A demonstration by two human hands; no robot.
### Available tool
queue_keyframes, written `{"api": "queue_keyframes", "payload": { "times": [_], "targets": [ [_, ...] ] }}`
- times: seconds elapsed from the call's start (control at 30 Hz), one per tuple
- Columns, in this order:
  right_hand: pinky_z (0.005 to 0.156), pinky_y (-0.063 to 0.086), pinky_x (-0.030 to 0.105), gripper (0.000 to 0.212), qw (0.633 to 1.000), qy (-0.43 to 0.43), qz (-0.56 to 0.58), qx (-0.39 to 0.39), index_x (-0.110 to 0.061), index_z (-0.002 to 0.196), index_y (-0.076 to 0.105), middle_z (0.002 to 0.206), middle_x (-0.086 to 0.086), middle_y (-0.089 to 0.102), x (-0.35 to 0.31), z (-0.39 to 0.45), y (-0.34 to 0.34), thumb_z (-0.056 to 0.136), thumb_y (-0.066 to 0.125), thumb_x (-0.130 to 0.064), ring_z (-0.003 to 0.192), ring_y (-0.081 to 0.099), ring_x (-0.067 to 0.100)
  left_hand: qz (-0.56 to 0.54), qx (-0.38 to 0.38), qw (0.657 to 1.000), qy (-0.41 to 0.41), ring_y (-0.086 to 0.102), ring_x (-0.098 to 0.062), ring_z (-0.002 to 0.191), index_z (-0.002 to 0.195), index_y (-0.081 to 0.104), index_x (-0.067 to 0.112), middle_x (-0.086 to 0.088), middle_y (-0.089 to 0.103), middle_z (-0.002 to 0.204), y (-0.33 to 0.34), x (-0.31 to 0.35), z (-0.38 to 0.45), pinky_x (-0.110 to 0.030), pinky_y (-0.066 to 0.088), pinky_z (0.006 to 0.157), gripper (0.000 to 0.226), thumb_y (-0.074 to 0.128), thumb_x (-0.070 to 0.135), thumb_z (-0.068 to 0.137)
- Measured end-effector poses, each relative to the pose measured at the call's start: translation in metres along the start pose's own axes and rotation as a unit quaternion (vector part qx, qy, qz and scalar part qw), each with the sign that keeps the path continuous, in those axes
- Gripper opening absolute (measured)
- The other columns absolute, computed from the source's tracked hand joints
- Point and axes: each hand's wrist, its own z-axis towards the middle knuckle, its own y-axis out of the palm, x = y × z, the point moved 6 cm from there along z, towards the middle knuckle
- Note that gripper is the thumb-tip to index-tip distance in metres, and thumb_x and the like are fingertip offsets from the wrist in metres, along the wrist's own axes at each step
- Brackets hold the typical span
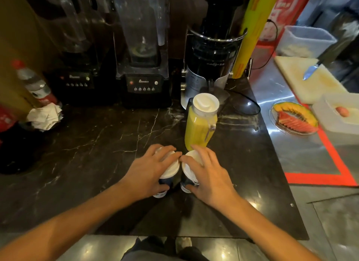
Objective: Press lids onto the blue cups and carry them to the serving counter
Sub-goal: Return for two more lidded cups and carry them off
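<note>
Pressing down on two white lids at the lower centre of the frame: left hand (150, 170) spread flat over the left lid (171, 170), right hand (208, 172) spread over the right lid (189, 161). Fingers (165, 154) of each hand splayed across the lid top, thumbs hooked low against the blue cup walls, so closed loosely around cup and lid together rather than pinching. Both blue cups, left cup (165, 183) and right cup (187, 183), upright on the dark marble tabletop (87, 163), nearly touching each other, just in front of a lidded pitcher of yellow juice (200, 124). Blender (143, 56) and juicer (209, 52) along the upper edge; plate of sliced fruit (293, 118) at the right.

Probably thin-walled paper cups, light yet top-heavy if filled, easily crushed by a hard squeeze. Lids likely stiff at the rim, needing even pressure all round to snap. Best carried by the upper wall just under the lid rim, firm but gentle, kept level. Whether the lids are fully seated cannot be told.
</note>
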Motion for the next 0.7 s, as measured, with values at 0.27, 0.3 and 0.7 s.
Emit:
{"api": "queue_keyframes", "payload": {
  "times": [0.27, 0.3, 0.7],
  "targets": [
    [0.069, 0.062, 0.045, 0.081, 0.996, 0.082, 0.006, 0.021, -0.047, 0.142, 0.037, 0.158, -0.002, 0.030, 0.017, -0.024, -0.005, 0.076, 0.084, -0.048, 0.145, 0.028, 0.027, -0.017, -0.018, 0.994, 0.107, 0.031, -0.024, 0.143, 0.157, 0.028, 0.032, 0.006, 0.032, 0.161, -0.001, 0.018, 0.023, -0.037, 0.059, 0.085, 0.101, 0.081, 0.054, 0.074],
    [0.071, 0.062, 0.047, 0.082, 0.995, 0.093, 0.008, 0.020, -0.049, 0.143, 0.035, 0.159, -0.003, 0.028, 0.020, -0.029, -0.006, 0.076, 0.084, -0.048, 0.146, 0.027, 0.027, -0.015, -0.019, 0.993, 0.119, 0.030, -0.023, 0.143, 0.157, 0.028, 0.032, 0.006, 0.031, 0.161, -0.001, 0.021, 0.026, -0.037, 0.059, 0.085, 0.101, 0.081, 0.054, 0.074],
    [0.067, 0.059, 0.044, 0.084, 0.916, 0.385, 0.027, 0.110, -0.052, 0.136, 0.038, 0.156, -0.006, 0.033, 0.050, -0.178, -0.026, 0.066, 0.086, -0.048, 0.140, 0.035, 0.026, -0.095, -0.069, 0.925, 0.360, 0.053, -0.031, 0.130, 0.146, 0.055, 0.022, -0.003, 0.055, 0.147, 0.011, 0.140, 0.066, -0.045, 0.060, 0.087, 0.097, 0.091, 0.043, 0.058]
  ]
}}
